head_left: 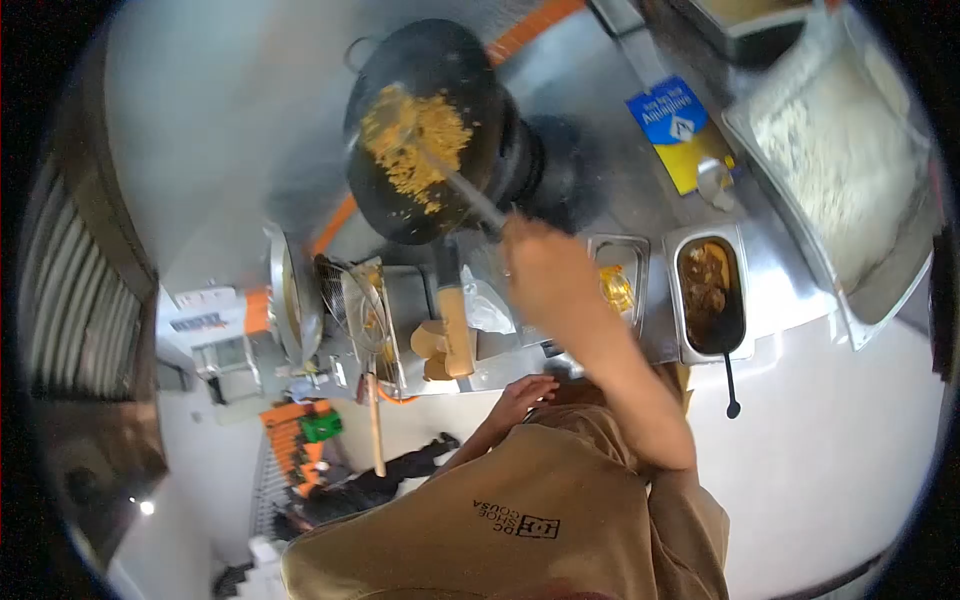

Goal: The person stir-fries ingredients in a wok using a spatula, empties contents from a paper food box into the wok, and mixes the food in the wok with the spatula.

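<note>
A dark wok (370, 75) at the top centre holds yellow-orange fried grains or crumbs (425, 165). My right hand (545, 265), slightly blurred, is closed around the handle of a metal ladle (462, 187). The ladle's bowl rests in the food. Below the wok, its wooden-ended handle (456, 335) points toward my body, with neither hand on it. Close to my shirt, my left hand (527, 395) is held near the counter edge, fingers loosely stretched out and nothing in them.
On the right are a metal container of brown sauce (707, 285) with a dark ladle and a large tray of white flour (840, 150). A strainer (355, 300) lies left of the wok handle. A person in dark clothing (375, 480) is at the lower left.
</note>
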Tool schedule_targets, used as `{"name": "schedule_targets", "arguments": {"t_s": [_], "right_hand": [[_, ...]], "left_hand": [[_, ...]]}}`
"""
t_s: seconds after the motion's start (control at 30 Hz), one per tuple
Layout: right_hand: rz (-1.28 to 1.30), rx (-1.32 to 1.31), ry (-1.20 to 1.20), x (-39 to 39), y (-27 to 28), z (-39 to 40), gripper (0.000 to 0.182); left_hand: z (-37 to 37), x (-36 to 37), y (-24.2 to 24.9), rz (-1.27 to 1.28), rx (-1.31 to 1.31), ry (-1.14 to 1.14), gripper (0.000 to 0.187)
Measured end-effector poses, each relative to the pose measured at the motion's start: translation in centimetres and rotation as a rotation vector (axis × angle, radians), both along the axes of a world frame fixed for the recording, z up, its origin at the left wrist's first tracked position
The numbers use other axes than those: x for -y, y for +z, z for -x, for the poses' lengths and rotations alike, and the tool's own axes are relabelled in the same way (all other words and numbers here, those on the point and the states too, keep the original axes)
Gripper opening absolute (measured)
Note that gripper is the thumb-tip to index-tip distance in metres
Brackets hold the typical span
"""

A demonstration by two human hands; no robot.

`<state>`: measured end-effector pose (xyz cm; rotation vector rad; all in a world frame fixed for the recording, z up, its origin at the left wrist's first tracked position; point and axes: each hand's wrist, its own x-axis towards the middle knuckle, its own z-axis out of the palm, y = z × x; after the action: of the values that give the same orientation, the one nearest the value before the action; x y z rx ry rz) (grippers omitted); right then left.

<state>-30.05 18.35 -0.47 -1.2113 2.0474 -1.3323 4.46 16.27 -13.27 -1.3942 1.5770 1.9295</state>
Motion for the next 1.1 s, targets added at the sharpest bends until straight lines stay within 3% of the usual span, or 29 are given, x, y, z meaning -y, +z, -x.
{"name": "schedule_targets", "arguments": {"t_s": [0.07, 0.13, 0.17, 0.2, 0.27, 0.3, 0.37, 0.4, 0.47, 0.53, 0.63, 0.67, 0.73, 0.77, 0.83, 0.87, 0.97, 1.0, 1.03, 1.1], "right_hand": [[-0.133, -0.231, -0.001, 0.5, 3.8, 3.9, 0.021], [-0.006, -0.666, -0.074, 0.9, 6.6, 7.2, 0.021], [-0.046, -0.76, -0.074, 1.4, 10.1, 8.8, 0.02], [-0.29, -0.75, -0.043, 2.7, 14.0, 9.9, 0.021], [-0.41, -0.838, 0.015, 6.0, 17.4, 12.3, 0.027], [-0.412, -0.876, 0.026, 7.9, 19.2, 12.1, 0.027], [-1.004, -0.547, 0.239, 11.5, 22.2, 11.1, 0.027], [-1.018, -0.514, 0.322, 14.0, 20.0, 11.3, 0.026], [-1.058, -0.488, 0.405, 16.1, 12.6, 10.2, 0.026], [-0.39, -0.713, 0.262, 16.7, 10.7, 8.0, 0.023], [-0.361, -1.037, 0.152, 14.9, 17.3, 4.8, 0.025], [-0.37, -1.053, 0.163, 14.2, 19.4, 3.7, 0.025], [-0.378, -0.822, 0.186, 13.4, 22.0, 2.5, 0.026], [-0.385, -0.832, 0.192, 14.0, 20.4, 3.7, 0.026], [-0.536, -1.376, 0.686, 16.2, 12.8, 7.5, 0.025], [-0.669, -0.934, 0.473, 17.5, 9.6, 6.3, 0.023], [-0.578, -0.969, 0.371, 15.5, 15.7, 3.4, 0.024], [-0.759, -0.79, 0.253, 15.0, 19.6, 1.2, 0.026], [-0.768, -0.797, 0.266, 15.2, 19.3, 1.5, 0.026], [-0.784, -1.055, 0.665, 14.9, 17.3, 3.0, 0.03]], "left_hand": [[-0.9, 0.2, 0.6, 0.027, -0.026, -0.005, 0.041], [-2.8, 0.8, -0.3, 0.175, -0.067, -0.258, 0.042], [-2.9, 1.5, 0.1, 0.175, -0.116, -0.226, 0.042], [-2.9, 2.2, 0.8, 0.052, -0.126, -0.076, 0.044], [-1.0, 2.9, 3.5, -0.147, -0.214, 0.232, 0.054], [-0.7, 3.9, 3.9, -0.274, -0.443, 0.386, 0.058], [3.0, 5.7, 8.5, -0.41, -0.718, 0.526, 0.061], [4.5, 6.2, 9.7, -0.422, -0.834, 0.58, 0.063], [7.2, 7.2, 12.4, -0.459, -0.825, 0.618, 0.057], [8.4, 8.4, 12.0, -0.482, -0.845, 0.642, 0.051], [8.0, 8.6, 9.9, -0.515, -0.794, 0.618, 0.041], [7.9, 9.0, 11.3, -0.557, -0.762, 0.655, 0.04], [7.5, 9.4, 11.8, -0.612, -0.736, 0.701, 0.039], [7.3, 9.5, 11.4, -0.599, -0.734, 0.68, 0.039], [7.3, 9.9, 11.4, -0.599, -0.734, 0.652, 0.038], [7.3, 9.9, 11.8, -0.602, -0.726, 0.642, 0.038], [7.0, 10.2, 10.4, -0.598, -0.76, 0.568, 0.038], [6.5, 10.1, 10.6, -0.526, -0.805, 0.529, 0.041], [5.7, 10.0, 10.6, -0.452, -0.844, 0.489, 0.045], [4.4, 9.9, 7.8, -0.434, -0.835, 0.422, 0.055]]}}
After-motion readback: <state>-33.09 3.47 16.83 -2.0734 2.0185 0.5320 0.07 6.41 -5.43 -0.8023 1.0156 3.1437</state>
